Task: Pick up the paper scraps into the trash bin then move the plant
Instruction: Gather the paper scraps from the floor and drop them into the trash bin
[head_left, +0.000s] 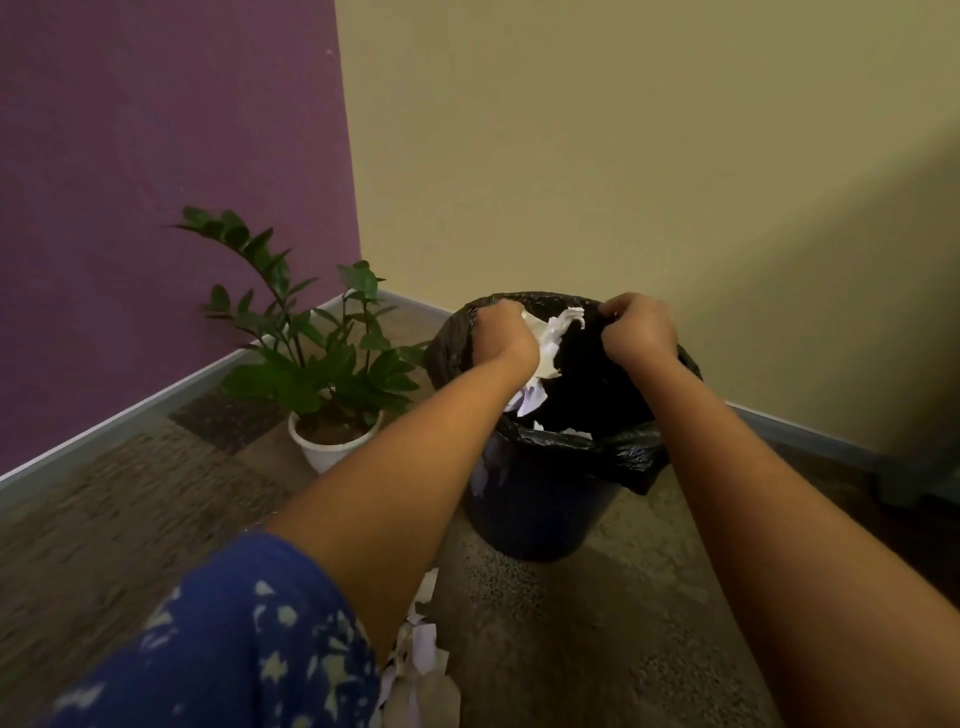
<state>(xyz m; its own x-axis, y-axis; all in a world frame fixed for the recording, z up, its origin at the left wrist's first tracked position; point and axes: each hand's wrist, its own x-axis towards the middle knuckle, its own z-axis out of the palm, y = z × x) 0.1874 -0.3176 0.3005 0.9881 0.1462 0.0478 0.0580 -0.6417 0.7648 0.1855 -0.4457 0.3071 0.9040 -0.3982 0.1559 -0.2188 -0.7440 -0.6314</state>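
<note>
A dark blue trash bin (535, 514) lined with a black bag (631, 454) stands on the carpet near the corner. Over its mouth my left hand (501, 332) is closed on white crumpled paper scraps (550, 343), which hang into the bin. At the far right rim my right hand (636, 327) pinches the edge of the black bag. More white paper scraps (421, 654) lie on the floor close to me, partly hidden by my left arm. The green plant (317, 358) in a white pot (332, 447) sits just left of the bin.
A purple wall (156, 208) runs along the left and a beige wall (623, 156) along the back, meeting in a corner behind the plant. A grey baseboard (130, 415) lines both. The carpet (597, 623) is patterned brown.
</note>
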